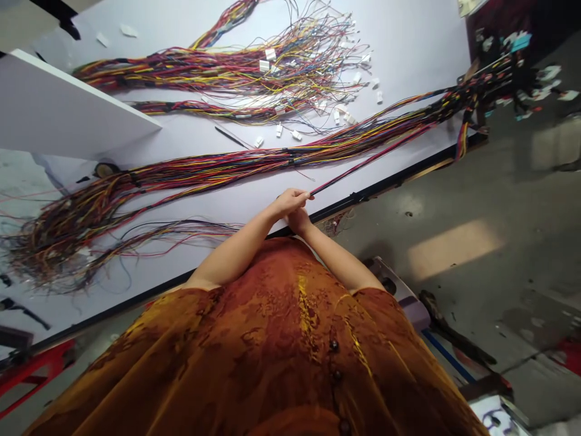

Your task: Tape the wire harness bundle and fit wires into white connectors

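Observation:
My left hand (292,201) pinches a thin bundle of red and dark wires (354,171) near the table's front edge. From its fingertips the bundle runs taut up to the right, towards the thick wiring harness (254,162). Just below it, close to my body, my right hand (299,221) is curled closed. Its fingers are partly hidden behind my left hand, so what they hold does not show. Loose wire ends (190,229) trail left from beneath my left forearm. The main harness lies along the table beyond both hands, tied with dark bands.
More wire bundles (181,72) lie at the back, their ends fanned out among several white connectors (296,135). A white panel (68,112) stands at the left. At the right end, a cluster of dark connectors (508,85) overhangs the table's edge. A black strip (399,180) lines the front edge.

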{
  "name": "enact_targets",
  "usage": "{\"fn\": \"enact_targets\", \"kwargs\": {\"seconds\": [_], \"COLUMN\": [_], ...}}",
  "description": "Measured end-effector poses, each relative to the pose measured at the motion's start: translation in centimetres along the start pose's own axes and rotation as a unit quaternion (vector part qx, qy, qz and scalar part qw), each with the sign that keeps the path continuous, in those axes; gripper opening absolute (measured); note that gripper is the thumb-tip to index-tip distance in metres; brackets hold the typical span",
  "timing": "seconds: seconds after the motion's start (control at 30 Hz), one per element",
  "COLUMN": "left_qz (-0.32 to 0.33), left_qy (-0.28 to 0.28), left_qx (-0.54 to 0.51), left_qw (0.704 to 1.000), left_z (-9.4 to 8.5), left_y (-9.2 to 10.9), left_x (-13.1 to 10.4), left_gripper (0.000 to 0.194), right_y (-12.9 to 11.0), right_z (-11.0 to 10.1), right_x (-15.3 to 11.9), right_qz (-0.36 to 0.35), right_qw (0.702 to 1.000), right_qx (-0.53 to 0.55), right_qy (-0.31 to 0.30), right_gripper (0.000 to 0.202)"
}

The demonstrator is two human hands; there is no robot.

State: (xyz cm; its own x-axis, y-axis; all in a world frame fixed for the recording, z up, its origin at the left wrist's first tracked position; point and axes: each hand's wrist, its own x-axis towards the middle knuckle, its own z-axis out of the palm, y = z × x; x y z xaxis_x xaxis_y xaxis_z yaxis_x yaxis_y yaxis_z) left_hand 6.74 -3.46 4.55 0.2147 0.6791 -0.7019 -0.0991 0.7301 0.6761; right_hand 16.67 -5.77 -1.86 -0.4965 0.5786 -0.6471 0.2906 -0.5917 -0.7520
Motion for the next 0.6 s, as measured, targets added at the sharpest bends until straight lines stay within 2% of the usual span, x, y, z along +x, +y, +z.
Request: {"fn": "enact_targets", "kwargs": {"seconds": [0.03,0.13,0.23,0.37,0.5,0.6], "left_qz": [-0.002,-0.022,-0.032,-0.036,-0.051,-0.048], "left_qy": [-0.007,-0.010,0.004,-0.016,-0.075,-0.086], "left_qx": [-0.009,-0.009,-0.003,-0.073,-0.131,-0.133], "left_qw": [1.000,1.000,0.999,0.997,0.987,0.986], "left_z": [-0.2,-0.7,-1.2,-1.7,-2.0,-1.9], "left_y": [0.0,-0.2,-0.9,-2.2,-3.0,-3.4], "left_x": [0.0,0.2,0.5,0.9,1.1,1.1], "left_gripper": [0.028,0.025,0.022,0.021,0.036,0.038], "right_y": [0.5,1.5,1.6,0.6,-0.3,-0.4], "right_z": [-0.7,-3.5,-6.0,-7.2,-7.3,-7.3], "right_x": [-0.9,-3.8,-5.9,-6.7,-6.7,-6.7], "right_qz": [0.002,-0.024,-0.058,-0.074,-0.100,-0.073], "right_qw": [0.999,0.990,0.985,0.993,0.993,0.995], "right_qx": [-0.032,-0.101,-0.098,-0.010,-0.013,-0.018], "right_qy": [0.025,0.092,0.132,0.095,0.061,0.067], "right_gripper": [0.009,0.015,0.024,0.035,0.036,0.039]}}
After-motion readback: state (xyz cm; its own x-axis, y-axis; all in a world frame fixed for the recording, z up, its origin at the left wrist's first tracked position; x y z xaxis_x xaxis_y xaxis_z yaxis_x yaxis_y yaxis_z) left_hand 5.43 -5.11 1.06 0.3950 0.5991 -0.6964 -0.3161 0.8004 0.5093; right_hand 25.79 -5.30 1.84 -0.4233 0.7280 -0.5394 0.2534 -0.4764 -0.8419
